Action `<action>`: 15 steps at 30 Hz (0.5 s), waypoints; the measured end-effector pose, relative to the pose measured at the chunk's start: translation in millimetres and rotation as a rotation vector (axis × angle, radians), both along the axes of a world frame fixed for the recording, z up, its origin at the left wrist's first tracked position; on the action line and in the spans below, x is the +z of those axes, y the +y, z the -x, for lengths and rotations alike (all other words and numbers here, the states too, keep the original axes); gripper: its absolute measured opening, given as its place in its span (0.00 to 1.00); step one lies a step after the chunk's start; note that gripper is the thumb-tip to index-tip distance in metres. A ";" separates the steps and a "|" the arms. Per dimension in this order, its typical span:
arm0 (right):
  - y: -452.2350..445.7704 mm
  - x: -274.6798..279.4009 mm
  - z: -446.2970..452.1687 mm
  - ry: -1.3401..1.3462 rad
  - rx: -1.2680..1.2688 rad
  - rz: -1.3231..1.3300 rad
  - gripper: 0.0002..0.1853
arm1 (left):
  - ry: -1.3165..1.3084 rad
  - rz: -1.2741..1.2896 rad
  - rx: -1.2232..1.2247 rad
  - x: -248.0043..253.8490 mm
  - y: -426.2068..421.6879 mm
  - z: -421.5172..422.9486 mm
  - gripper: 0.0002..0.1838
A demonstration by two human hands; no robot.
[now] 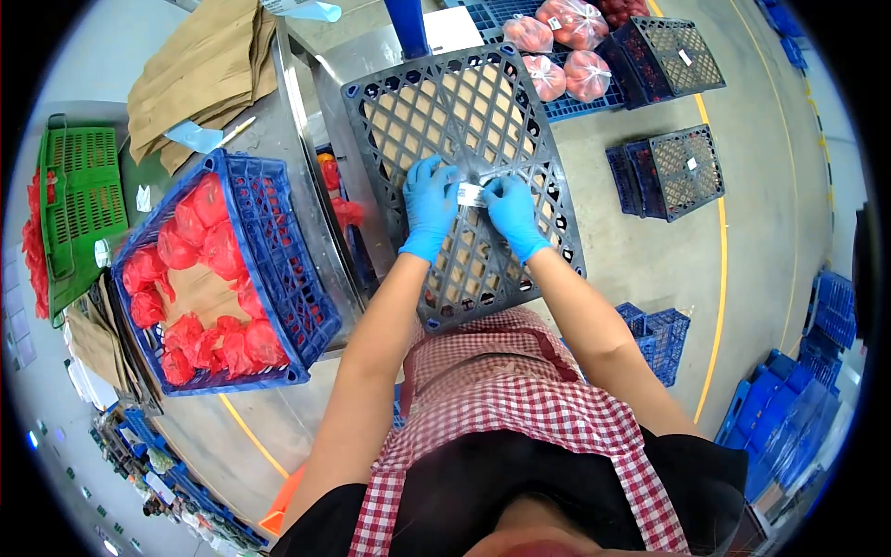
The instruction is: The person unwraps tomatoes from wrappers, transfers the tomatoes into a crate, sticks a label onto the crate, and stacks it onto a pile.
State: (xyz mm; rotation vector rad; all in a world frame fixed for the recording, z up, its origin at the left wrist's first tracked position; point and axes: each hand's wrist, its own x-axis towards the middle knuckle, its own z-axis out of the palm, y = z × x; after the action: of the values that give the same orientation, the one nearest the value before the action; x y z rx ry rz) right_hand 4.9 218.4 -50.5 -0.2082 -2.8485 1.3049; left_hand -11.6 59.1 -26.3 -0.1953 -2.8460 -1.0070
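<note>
A black lattice crate lid (436, 121) lies in front of me, with brown cardboard showing through its openings. Near its middle is a small white label (471, 195). My left hand (430, 206), in a blue glove, has its fingers at the label's left end. From the right, my right hand (512, 212), also gloved in blue, pinches the label's other end between thumb and fingers. The fingers of my left hand are bent, and its thumb side meets the label.
On the left, a blue crate (278, 232) holds red bags around brown paper. Behind it are a green crate (88, 176) and brown paper sheets (200, 70). Bagged red produce (575, 23) and stacked black crates (682, 60) stand at the upper right.
</note>
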 end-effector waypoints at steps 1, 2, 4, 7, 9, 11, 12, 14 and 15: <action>-0.6 -6.8 2.0 -0.002 -0.032 -0.064 0.05 | 0.042 0.026 0.010 -1.4 2.2 -2.3 0.12; -0.7 -3.0 3.0 -0.019 -0.010 -0.101 0.06 | 0.083 0.052 0.020 -2.8 4.6 -5.1 0.13; -1.1 5.4 2.8 -0.055 0.033 -0.171 0.09 | 0.017 0.134 -0.183 -5.4 5.9 -13.5 0.17; -1.8 8.8 0.9 -0.004 -0.130 -0.088 0.18 | 0.007 0.285 -0.348 -12.3 4.2 -31.6 0.21; 6.3 2.4 -1.9 0.038 -0.103 -0.132 0.22 | -0.036 0.320 -0.384 -14.3 1.5 -41.5 0.24; 12.3 0.4 -3.9 0.062 -0.073 -0.110 0.24 | -0.038 0.301 -0.373 -16.2 1.5 -42.3 0.24; 11.5 1.9 -4.2 0.066 -0.077 -0.132 0.24 | -0.041 0.293 -0.366 -16.4 1.2 -42.2 0.24; 7.9 6.2 -3.4 0.069 -0.080 -0.175 0.24 | -0.053 0.262 -0.368 -15.4 0.1 -41.4 0.23; 7.2 5.8 -0.4 0.032 -0.087 -0.175 0.24 | -0.059 0.248 -0.369 -14.4 -0.9 -40.8 0.23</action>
State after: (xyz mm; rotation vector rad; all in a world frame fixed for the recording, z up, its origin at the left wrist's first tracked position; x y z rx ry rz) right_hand 5.2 225.6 -44.7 -0.3032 -2.8699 1.0275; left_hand 29.2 58.2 -40.7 -0.7479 -3.0507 -0.7122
